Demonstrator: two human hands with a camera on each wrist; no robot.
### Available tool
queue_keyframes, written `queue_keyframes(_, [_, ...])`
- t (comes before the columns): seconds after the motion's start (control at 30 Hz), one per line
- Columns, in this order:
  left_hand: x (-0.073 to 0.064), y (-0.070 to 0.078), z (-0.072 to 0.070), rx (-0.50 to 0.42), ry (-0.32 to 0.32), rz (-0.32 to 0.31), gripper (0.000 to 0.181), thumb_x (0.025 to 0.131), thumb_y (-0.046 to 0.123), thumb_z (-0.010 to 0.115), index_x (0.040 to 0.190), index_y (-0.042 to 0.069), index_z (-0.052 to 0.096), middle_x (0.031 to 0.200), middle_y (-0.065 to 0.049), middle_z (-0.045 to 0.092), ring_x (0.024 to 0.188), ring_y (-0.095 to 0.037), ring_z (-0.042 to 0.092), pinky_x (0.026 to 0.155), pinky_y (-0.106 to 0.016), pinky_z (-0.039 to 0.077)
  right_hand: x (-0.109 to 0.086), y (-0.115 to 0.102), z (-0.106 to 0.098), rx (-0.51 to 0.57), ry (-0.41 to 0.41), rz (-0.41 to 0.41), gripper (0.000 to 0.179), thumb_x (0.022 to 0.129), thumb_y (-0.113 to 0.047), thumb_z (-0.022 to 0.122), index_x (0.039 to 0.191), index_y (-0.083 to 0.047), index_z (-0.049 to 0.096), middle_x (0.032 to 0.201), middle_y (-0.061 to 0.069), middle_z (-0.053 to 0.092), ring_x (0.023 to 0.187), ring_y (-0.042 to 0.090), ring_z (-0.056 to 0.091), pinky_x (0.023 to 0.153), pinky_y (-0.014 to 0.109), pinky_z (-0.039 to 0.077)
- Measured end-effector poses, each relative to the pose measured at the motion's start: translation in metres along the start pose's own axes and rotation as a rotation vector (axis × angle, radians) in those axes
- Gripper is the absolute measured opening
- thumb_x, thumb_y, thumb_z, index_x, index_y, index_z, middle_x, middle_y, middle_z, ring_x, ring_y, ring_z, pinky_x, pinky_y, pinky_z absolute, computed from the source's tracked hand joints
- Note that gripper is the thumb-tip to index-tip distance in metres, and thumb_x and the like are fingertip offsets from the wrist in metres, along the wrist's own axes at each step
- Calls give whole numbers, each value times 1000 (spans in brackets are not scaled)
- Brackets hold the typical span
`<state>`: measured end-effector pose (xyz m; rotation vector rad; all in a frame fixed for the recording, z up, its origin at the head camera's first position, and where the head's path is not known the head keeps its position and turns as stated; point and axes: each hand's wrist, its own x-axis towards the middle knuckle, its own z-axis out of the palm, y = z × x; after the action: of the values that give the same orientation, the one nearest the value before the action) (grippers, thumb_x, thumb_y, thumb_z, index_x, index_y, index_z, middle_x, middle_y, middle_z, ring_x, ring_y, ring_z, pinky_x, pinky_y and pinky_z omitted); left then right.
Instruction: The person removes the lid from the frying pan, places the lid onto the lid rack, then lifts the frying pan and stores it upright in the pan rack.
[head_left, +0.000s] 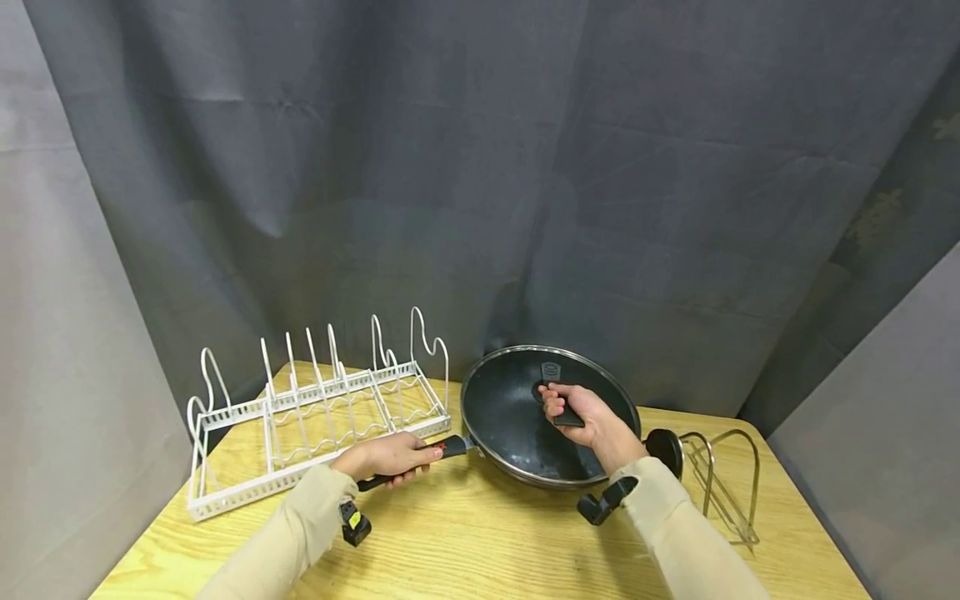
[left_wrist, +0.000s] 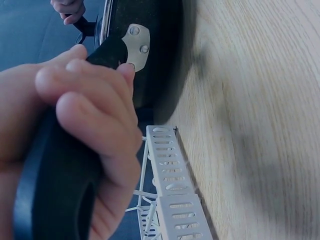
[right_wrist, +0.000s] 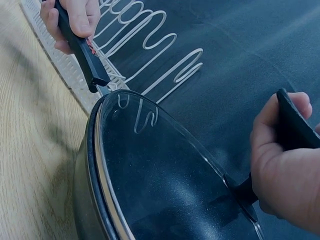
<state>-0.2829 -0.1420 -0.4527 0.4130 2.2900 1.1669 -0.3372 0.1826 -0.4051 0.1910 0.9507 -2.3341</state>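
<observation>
Glass: one lid (head_left: 510, 421) over one pan (head_left: 540, 482) near the tabletop's (head_left: 480, 550) back edge; our left hand (head_left: 393, 457) grips the pan handle (head_left: 454, 447), our right hand (head_left: 588, 412) the lid handle (head_left: 570, 416).

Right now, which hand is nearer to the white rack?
Left: the left hand holds the pan handle beside the white rack; the right hand holds the lid handle, farther right.

1. A dark grey curtain (head_left: 450, 183), creased and folded, hangs behind the counter (head_left: 465, 542).
2. Its yellowish, wood-grained top carries soft shadows (left_wrist: 250, 155).
3. Paler grey side walls (head_left: 60, 333) stand left and right.
4. A faint pale pattern (head_left: 873, 214) shows at the curtain's far right edge.
</observation>
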Motion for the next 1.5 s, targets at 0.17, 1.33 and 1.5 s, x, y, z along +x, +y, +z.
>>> queue_keyframes(0.17, [0, 1, 1, 8, -1, -10, 44, 98, 39, 49, 93, -4, 57, 55, -1, 44, 40, -8, 38, 39, -21, 35, -1, 1, -2, 11, -6, 0, 19, 104, -13, 26, 100, -1, 39, 67, -1, 39, 49, 2, 34, 44, 13, 31])
queue_keyframes(1.33, [-2, 8, 0, 66, 22, -8, 37, 99, 37, 48, 82, 6, 55, 53, -1, 45, 41, -9, 39, 40, -22, 35, -46, 0, 45, -383, -118, -201, 21, 105, -15, 26, 106, 1, 39, 67, -2, 42, 47, 3, 36, 41, 14, 34])
queue_keyframes(1.5, [-4, 12, 2, 114, 36, -8, 36, 100, 35, 48, 79, 6, 54, 53, -2, 46, 41, -10, 40, 40, -22, 36, -58, -2, 50, -414, -113, -236, 21, 105, -15, 24, 103, 0, 40, 66, -3, 42, 47, 3, 36, 40, 15, 34])
